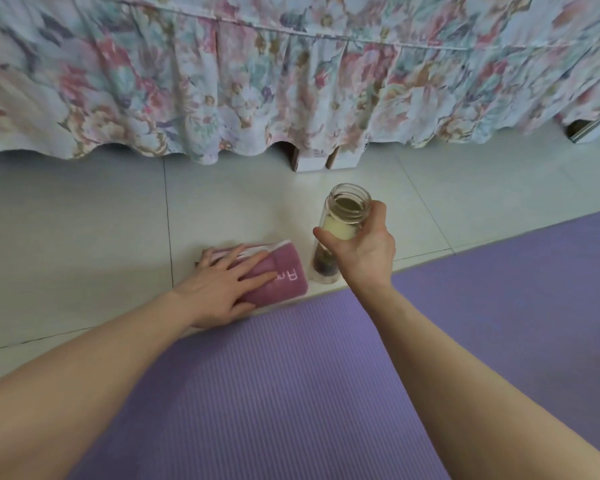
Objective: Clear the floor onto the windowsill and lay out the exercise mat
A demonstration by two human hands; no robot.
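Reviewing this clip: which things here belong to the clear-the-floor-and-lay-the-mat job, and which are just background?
Part of the job:
- purple mat, already spread on the floor
- pink towel, folded, on the tiles beside the mat, left hand resting flat on it
- bottle, lidless, gripped by the right hand

Just there:
- floral bed skirt
- box under the bed
- tiled floor

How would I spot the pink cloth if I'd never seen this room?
Find the purple exercise mat on the tiled floor below the flowery bed skirt. Just off its far edge, left of the open glass bottle, lies the folded towel under the left hand. It alone is pink, with white lettering.
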